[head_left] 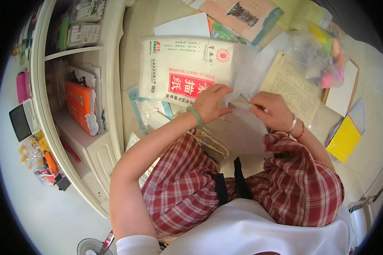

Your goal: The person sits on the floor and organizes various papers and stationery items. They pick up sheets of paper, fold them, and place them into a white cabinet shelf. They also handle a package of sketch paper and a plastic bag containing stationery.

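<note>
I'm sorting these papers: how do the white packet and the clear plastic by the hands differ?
The white packet has a bold red panel; the clear plastic is hazy and see-through. The packet lies flat, while the plastic is pinched in the right hand. Both are close to the left hand.

We see a pale tiled floor (pixel 134 55) spread with paper goods. Ahead of us lies a white packet (pixel 161 72) with a red label, its lower edge overlapping a blue-edged clear pouch (pixel 151 112). Beyond the packet we have a white sheet (pixel 183 25) and a peach printed sheet (pixel 219 9), with a yellow lined booklet (pixel 300 15) beside them. On our right, a tan handwritten page (pixel 289 87) lies partly under a clear plastic bag (pixel 321 55) of bright pieces, well apart from a yellow folder (pixel 344 138).
</note>
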The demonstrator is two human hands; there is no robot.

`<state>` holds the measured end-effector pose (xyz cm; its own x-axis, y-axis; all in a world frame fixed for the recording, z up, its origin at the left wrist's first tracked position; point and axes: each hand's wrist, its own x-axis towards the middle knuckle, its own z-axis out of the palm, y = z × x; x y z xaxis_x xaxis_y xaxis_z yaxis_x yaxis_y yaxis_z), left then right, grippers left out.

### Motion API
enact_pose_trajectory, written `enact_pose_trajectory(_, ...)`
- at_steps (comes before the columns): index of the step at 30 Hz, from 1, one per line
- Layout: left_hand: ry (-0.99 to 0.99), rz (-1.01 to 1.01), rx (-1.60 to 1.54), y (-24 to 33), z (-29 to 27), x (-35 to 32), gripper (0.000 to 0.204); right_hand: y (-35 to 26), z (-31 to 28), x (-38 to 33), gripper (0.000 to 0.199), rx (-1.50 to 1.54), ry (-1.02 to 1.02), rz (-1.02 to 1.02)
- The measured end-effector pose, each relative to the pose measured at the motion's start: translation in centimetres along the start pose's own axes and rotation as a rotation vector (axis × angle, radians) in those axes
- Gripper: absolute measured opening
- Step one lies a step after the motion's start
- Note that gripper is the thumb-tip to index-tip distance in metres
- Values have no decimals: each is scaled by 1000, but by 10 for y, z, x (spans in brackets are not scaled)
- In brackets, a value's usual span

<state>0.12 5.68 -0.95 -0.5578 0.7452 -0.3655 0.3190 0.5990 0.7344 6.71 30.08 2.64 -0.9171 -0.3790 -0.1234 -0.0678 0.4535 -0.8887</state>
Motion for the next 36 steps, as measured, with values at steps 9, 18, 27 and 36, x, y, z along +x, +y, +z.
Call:
enact_pose_trajectory(9, 357, 94, -2, 44, -24, 9, 53, -3, -70, 4, 16, 410, 229, -1)
enact_pose_trajectory(18, 315, -333, -789, 47, -37, 20, 19, 24, -65, 2, 28, 575, 366, 296)
enact_pose_trajectory(27, 411, -506, -984, 26, -53, 17, 26, 86, -58, -35, 33, 516, 109, 562)
enact_pose_trajectory(36, 358, -124, 3, -16, -19, 26, 36, 131, -66, -85, 29, -193, 147, 577)
